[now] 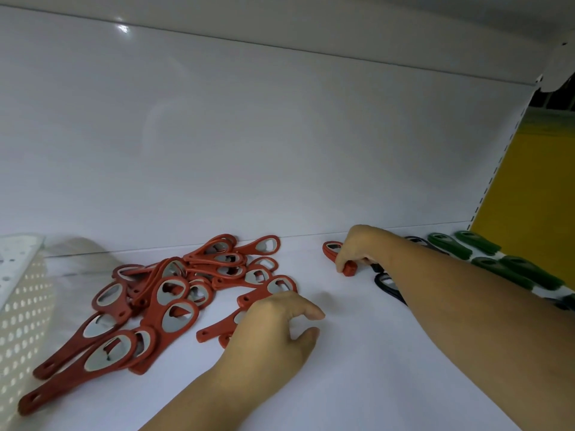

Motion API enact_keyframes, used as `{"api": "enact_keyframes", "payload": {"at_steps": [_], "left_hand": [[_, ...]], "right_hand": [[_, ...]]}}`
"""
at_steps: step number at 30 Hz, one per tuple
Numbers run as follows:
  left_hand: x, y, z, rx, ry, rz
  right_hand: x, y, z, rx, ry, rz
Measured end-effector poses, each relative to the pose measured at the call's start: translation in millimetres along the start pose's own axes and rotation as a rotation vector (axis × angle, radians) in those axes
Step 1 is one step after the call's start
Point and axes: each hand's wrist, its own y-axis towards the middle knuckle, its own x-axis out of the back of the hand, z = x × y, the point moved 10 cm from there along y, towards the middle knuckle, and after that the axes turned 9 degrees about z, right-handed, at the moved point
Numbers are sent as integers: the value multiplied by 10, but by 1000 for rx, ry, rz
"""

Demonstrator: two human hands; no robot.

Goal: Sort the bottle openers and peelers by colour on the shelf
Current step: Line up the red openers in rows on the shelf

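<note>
A heap of several red bottle openers (161, 293) lies on the white shelf (357, 353) at the left. My left hand (273, 325) rests over the heap's right edge with loosely curled fingers, on top of two red openers. My right hand (361, 247) reaches to the back of the shelf and grips a lone red bottle opener (334, 255) by its handle. Dark openers (389, 284) lie partly hidden under my right forearm. Several green openers (510, 265) lie in a group at the far right.
A perforated white divider (21, 303) stands at the left end of the shelf. The white back panel (249, 150) rises behind everything. A slotted upright and a yellow surface (529, 188) close the right side.
</note>
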Motion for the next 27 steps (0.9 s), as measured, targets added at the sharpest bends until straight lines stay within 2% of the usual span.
{"api": "enact_keyframes", "payload": {"at_steps": [5, 6, 8, 10, 11, 13, 15, 17, 21, 24, 27], "left_hand": [[10, 4, 51, 46, -7, 6], [23, 1, 70, 62, -18, -1], [79, 0, 123, 105, -53, -32], [189, 6, 218, 159, -98, -90], [269, 5, 280, 190, -120, -130], [476, -27, 389, 242, -115, -221], [673, -80, 466, 282, -105, -301], [812, -127, 517, 305, -106, -356], [889, -157, 590, 359, -134, -376], [930, -170, 686, 388, -184, -413], [952, -192, 758, 413, -258, -455]], "right_hand": [[2, -18, 41, 56, 21, -20], [41, -45, 42, 67, 5, -63], [207, -186, 88, 93, -92, -262], [286, -385, 266, 212, -84, -451], [234, -452, 395, 310, -23, -465], [21, -531, 672, 497, 103, -397], [-220, -549, 848, 596, 144, -325], [-405, -520, 904, 626, 146, -317], [-462, -463, 853, 643, 238, -412], [-473, -370, 824, 677, 347, -261], [-517, -343, 837, 734, 359, -147]]}}
